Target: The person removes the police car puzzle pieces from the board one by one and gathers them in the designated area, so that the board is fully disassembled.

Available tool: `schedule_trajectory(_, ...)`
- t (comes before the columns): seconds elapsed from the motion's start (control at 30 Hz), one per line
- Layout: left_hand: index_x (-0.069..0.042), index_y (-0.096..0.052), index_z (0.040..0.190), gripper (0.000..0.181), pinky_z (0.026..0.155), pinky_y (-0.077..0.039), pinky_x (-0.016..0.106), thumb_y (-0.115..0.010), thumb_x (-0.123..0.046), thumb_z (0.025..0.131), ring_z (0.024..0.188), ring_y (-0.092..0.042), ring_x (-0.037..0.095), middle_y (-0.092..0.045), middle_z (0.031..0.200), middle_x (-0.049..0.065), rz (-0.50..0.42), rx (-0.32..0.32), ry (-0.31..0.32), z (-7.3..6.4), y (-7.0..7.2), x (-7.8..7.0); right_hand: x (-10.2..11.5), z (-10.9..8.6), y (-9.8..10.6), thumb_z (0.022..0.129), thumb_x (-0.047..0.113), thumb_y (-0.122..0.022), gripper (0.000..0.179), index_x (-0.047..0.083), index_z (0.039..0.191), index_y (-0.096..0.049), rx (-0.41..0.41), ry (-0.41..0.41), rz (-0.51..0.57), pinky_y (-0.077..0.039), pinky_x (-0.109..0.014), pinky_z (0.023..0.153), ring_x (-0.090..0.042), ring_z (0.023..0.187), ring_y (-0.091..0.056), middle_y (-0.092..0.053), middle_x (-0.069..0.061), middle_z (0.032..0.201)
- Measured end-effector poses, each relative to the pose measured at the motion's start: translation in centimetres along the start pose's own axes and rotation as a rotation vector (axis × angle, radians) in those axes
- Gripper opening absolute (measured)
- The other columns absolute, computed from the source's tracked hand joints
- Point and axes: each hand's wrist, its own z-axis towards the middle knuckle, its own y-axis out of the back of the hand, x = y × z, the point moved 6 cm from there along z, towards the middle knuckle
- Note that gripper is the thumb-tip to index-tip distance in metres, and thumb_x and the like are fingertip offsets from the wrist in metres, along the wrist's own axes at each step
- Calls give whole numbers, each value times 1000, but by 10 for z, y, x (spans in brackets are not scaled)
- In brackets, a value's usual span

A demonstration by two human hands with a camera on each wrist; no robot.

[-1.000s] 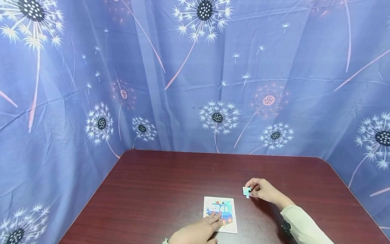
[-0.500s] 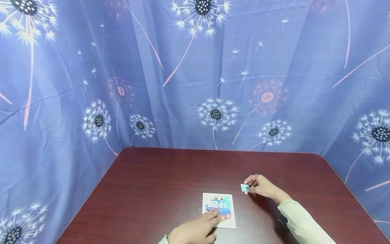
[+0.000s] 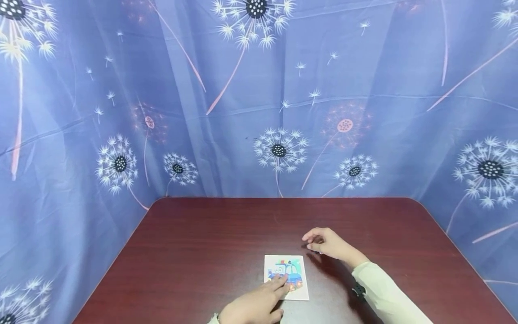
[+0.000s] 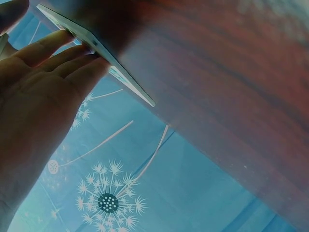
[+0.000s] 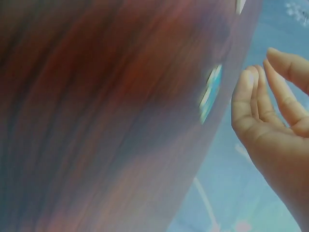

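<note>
A square picture puzzle (image 3: 300, 294) with a white border and a blue cartoon car lies on the table. My left hand (image 3: 259, 300) rests its outstretched fingers on the car picture; the left wrist view shows the fingertips against the puzzle board (image 4: 137, 89). Beyond and to the right of the board, my right hand (image 3: 332, 245) hovers over the table with its fingers loosely bent and nothing between them. In the right wrist view, a small teal puzzle piece (image 5: 211, 94) lies on the table beside that hand. The hand mostly hides this piece from the head view.
A dark red wood table (image 3: 194, 252) with rounded far corners carries everything. Behind and beside it hangs a blue curtain (image 3: 243, 148) printed with dandelions. A dark band (image 3: 358, 289) is around the right wrist, over a pale sleeve.
My right hand has let go of the small puzzle piece, which it pinched in both earlier frames. The left hand stays on the puzzle board. The head view has shifted slightly.
</note>
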Motion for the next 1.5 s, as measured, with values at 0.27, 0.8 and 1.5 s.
schedule_trajectory(0.27, -9, -45, 144, 57, 109, -35, 33, -59, -26, 92, 139, -34, 21, -37, 151, 6, 6, -17, -1, -4, -2, 4, 28, 16, -42, 87, 0, -66, 23, -5, 109, -67, 143, 60, 14, -53, -25, 72, -13, 80, -62, -65, -15, 91)
schedule_trajectory(0.8, -9, -41, 146, 59, 111, -32, 34, -59, -26, 92, 141, -30, 21, -33, 154, 6, -40, 34, 19, -3, 2, 0, 33, 24, -75, 81, -4, -70, 29, 2, 110, -69, 227, -8, 60, -51, -25, 75, -14, 82, -57, -59, -10, 91)
schedule_trajectory(1.5, -9, -43, 145, 57, 111, -32, 33, -58, -27, 93, 142, -29, 20, -34, 153, 7, -13, 22, 8, -3, 5, -1, 34, 23, -79, 77, -4, -72, 23, 11, 94, -71, 245, -31, -81, -47, -26, 75, -14, 86, -51, -52, -1, 94)
